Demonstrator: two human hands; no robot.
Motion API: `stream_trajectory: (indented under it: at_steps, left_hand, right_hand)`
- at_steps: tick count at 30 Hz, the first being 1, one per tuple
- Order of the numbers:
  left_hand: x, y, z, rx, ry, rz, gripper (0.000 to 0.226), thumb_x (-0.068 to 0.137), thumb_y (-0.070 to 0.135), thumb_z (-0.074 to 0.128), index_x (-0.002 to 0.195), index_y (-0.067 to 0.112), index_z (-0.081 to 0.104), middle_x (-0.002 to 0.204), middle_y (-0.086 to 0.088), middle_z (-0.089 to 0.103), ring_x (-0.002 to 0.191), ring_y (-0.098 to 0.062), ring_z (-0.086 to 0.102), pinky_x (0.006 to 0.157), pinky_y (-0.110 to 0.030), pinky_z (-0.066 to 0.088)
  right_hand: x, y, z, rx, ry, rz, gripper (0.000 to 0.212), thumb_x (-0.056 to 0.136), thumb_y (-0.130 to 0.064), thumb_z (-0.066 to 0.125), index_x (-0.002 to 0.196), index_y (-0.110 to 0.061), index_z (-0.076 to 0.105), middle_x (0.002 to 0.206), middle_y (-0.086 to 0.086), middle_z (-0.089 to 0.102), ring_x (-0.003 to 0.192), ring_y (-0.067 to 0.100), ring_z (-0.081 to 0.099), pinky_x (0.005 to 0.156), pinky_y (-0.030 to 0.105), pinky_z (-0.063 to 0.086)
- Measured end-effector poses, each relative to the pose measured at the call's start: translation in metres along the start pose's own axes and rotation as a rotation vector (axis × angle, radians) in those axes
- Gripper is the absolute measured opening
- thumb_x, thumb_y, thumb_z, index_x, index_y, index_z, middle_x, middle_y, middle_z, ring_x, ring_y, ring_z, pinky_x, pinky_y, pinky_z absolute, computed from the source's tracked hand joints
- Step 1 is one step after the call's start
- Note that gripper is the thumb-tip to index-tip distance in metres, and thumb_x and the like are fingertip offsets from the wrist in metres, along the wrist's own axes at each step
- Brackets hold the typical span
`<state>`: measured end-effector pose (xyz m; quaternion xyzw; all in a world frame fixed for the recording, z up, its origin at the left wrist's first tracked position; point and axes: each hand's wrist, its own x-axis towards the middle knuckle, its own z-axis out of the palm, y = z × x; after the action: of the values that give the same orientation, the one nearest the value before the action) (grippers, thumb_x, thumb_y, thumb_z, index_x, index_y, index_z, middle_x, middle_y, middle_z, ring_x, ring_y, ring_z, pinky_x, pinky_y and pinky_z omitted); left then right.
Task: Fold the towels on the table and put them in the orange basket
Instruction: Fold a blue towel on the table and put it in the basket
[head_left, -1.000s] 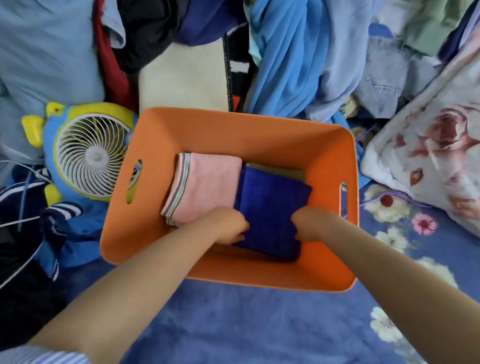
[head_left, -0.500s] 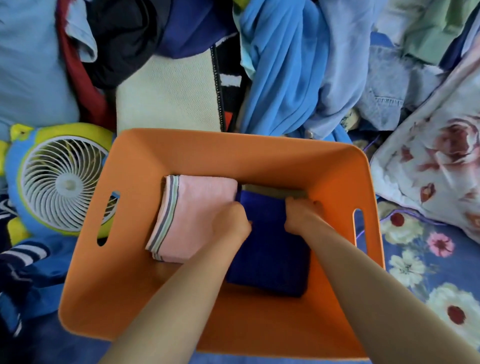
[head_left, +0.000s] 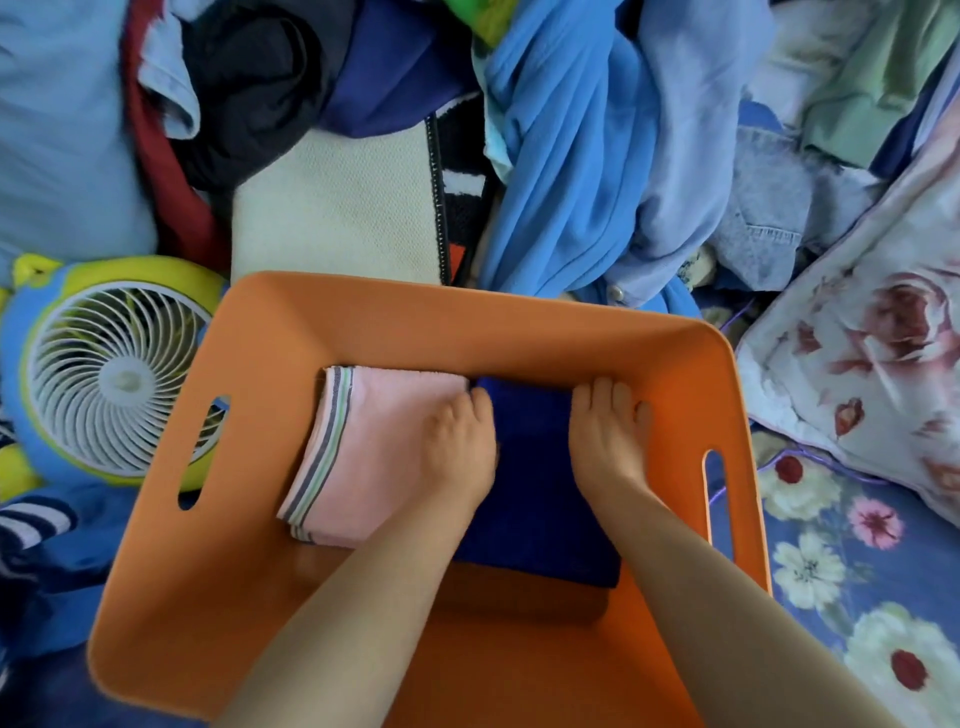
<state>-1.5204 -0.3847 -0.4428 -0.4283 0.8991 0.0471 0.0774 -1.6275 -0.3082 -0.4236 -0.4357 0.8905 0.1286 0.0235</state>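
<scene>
- Folded dark-blue terry towel (head_left: 535, 499) lies inside the orange plastic basket (head_left: 467, 317), touching a folded pink striped-edge towel (head_left: 379, 457).
- Left hand (head_left: 457, 447) and right hand (head_left: 608, 431), fingers flat, press the blue towel.
- No unfolded towel identifiable around the basket; judged nearly finished.

Folded pink towel (head_left: 384, 447) beside navy towel (head_left: 535, 499) in orange basket (head_left: 519, 332)

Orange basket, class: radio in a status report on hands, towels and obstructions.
Left hand and right hand flat on blue towel. Blue beside pink towel, both folded inside orange basket. Nothing blocking.
</scene>
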Motion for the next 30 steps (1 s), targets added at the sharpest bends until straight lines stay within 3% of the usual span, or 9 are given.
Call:
stream_trajectory:
  at_steps: [3,4,6,9,15,18,21,25,30]
  left_hand:
    - [-0.009,-0.006,0.0,0.238,0.122,0.292,0.051,0.065,0.04,0.07,0.114,0.027,0.066,0.118,0.009,0.066,0.109,-0.006,0.062,0.085,-0.023,0.051]
    - [-0.008,-0.01,0.008,0.23,0.049,0.338,0.058,0.077,0.045,0.062,0.13,0.023,0.053,0.137,0.006,0.052,0.128,-0.008,0.046,0.103,-0.029,0.04]
    - [-0.003,-0.013,0.021,0.159,-0.23,0.296,0.065,0.096,0.044,0.032,0.148,0.012,0.009,0.157,-0.002,0.006,0.145,-0.016,0.001,0.118,-0.039,0.002]
    - [0.002,-0.014,0.03,0.198,-0.278,0.223,0.065,0.098,0.047,0.018,0.147,0.013,-0.01,0.156,-0.001,-0.015,0.143,-0.017,-0.016,0.116,-0.042,-0.011]
    - [-0.002,-0.002,-0.003,0.221,-0.265,0.251,0.064,0.099,0.037,0.03,0.148,0.014,-0.003,0.157,-0.005,-0.009,0.145,-0.021,-0.011,0.115,-0.048,-0.005]
    - [-0.012,0.001,-0.031,0.17,-0.187,0.288,0.069,0.093,0.016,0.046,0.148,0.013,0.004,0.157,-0.008,-0.001,0.145,-0.024,-0.001,0.116,-0.047,0.005]
    - [-0.027,0.004,-0.078,0.15,-0.087,0.275,0.064,0.086,0.008,0.05,0.143,0.01,0.02,0.147,-0.012,0.027,0.136,-0.027,0.025,0.108,-0.042,0.025]
    - [-0.054,0.015,-0.155,0.1,-0.003,0.256,0.032,0.086,0.005,0.045,0.118,0.009,0.046,0.118,-0.01,0.054,0.109,-0.027,0.05,0.082,-0.036,0.041]
    - [-0.109,0.032,-0.26,0.187,0.109,0.215,0.029,0.088,0.01,0.047,0.117,0.008,0.049,0.12,-0.011,0.053,0.112,-0.028,0.05,0.086,-0.037,0.042]
  right_hand:
    - [-0.007,-0.001,0.003,-0.004,0.055,-0.036,0.02,0.06,-0.015,0.074,0.079,-0.014,0.066,0.086,0.009,0.066,0.077,0.02,0.063,0.061,0.029,0.05]
    - [-0.008,-0.001,0.009,0.069,-0.007,-0.03,0.027,0.07,-0.013,0.068,0.096,-0.008,0.064,0.104,0.016,0.062,0.093,0.025,0.061,0.071,0.033,0.052]
    - [-0.006,-0.003,0.028,0.222,-0.196,-0.025,0.047,0.094,-0.014,0.041,0.138,-0.008,0.029,0.148,0.018,0.022,0.133,0.031,0.028,0.103,0.04,0.036]
    - [-0.004,0.001,0.035,0.325,-0.388,-0.035,0.054,0.1,-0.02,0.026,0.147,-0.015,0.0,0.155,0.01,-0.009,0.142,0.029,-0.002,0.116,0.039,0.015]
    - [-0.009,0.006,0.009,0.316,-0.446,-0.058,0.065,0.094,-0.015,0.039,0.147,-0.014,0.0,0.155,0.01,-0.011,0.143,0.027,-0.003,0.117,0.038,0.015]
    - [-0.017,0.013,-0.017,0.321,-0.369,-0.11,0.05,0.092,-0.011,0.04,0.14,-0.009,0.026,0.152,0.01,0.013,0.14,0.026,0.014,0.111,0.038,0.024]
    - [-0.032,0.026,-0.061,0.306,-0.281,-0.146,0.031,0.09,-0.011,0.042,0.12,-0.008,0.048,0.134,0.009,0.036,0.124,0.027,0.035,0.098,0.039,0.035]
    - [-0.056,0.049,-0.124,0.3,-0.101,-0.207,0.024,0.089,-0.01,0.04,0.109,-0.009,0.054,0.12,0.008,0.046,0.115,0.026,0.04,0.091,0.035,0.036]
    - [-0.108,0.091,-0.222,0.28,0.115,-0.234,0.028,0.086,-0.008,0.041,0.113,-0.006,0.051,0.123,0.01,0.046,0.117,0.028,0.041,0.09,0.037,0.038]
